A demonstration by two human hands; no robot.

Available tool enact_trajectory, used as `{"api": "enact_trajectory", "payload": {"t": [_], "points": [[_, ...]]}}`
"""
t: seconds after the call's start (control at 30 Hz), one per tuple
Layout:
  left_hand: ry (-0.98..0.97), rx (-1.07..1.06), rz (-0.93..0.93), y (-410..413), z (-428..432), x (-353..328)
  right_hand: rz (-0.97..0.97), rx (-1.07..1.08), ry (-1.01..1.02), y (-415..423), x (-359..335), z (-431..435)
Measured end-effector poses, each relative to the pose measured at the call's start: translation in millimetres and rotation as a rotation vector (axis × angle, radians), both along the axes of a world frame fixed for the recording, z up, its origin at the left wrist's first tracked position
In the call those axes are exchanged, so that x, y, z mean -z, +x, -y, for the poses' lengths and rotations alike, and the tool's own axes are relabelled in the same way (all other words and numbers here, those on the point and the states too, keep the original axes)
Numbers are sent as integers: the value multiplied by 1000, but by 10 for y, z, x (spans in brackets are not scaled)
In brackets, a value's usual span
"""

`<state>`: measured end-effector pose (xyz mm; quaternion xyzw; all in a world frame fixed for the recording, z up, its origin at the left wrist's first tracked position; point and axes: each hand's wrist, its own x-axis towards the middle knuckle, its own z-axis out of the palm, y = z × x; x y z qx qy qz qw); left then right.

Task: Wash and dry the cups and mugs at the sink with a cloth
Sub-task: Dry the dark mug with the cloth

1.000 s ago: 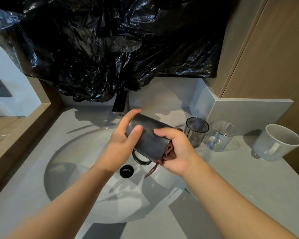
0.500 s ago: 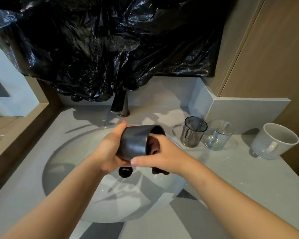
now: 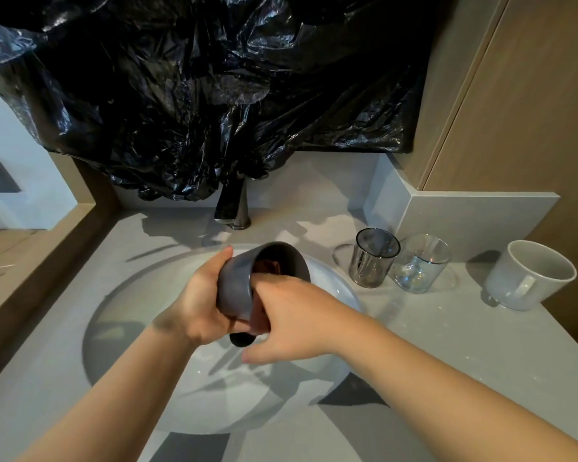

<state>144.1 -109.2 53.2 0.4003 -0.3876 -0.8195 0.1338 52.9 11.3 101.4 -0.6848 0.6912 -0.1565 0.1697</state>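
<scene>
One dark mug (image 3: 247, 281) is in your hands, held tilted above the sink (image 3: 141, 295) with its mouth turned up and away from you. Your left hand (image 3: 204, 305) is wrapped around its outer wall, fingers closed on it. Your right hand (image 3: 291, 321) has its fingers pushed down inside the mug, pressing a brown cloth (image 3: 267, 265) against the inner wall; how tightly those fingers close on the cloth you cannot tell, since the mug hides them. This looks like the drying or wiping of the inside. Next you would likely turn the mug against the cloth, then draw your fingers out without letting the cloth drop into the sink. On the tabletop (image 3: 447, 345) to your right stand a smoky glass (image 3: 374, 261), a clear glass (image 3: 421, 265) just beside it, and a white mug (image 3: 531, 278) farther off, probably awaiting their turn.
</scene>
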Motion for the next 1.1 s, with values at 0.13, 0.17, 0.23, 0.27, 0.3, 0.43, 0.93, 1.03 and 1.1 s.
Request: {"api": "enact_trajectory", "payload": {"t": [0.13,0.17,0.23,0.27,0.3,0.43,0.93,1.03,1.1], "points": [[-36,-6,42,-14,-34,6,-148,-28,57,-20,3,6],[-42,-17,44,-28,-46,3,-202,-2,54,-23,-3,11],[-48,-17,38,-61,-67,-2,-317,48,-43,-24,1,17],[-48,-21,32,-71,-69,-3,-356,54,-117,-27,3,15],[-48,-29,26,-74,-66,-8,-359,52,-164,-31,-11,9],[-49,-44,9,-45,-42,-15,-60,-22,-81,-93,-21,28],[-12,-42,-54,-13,-40,-9,747,223,130,-67,-116,46],[-8,-100,-40,33,-16,2,1113,396,8,-148,-92,23],[60,-177,-65,77,-8,15,1236,486,-166,-232,-75,15]]}}
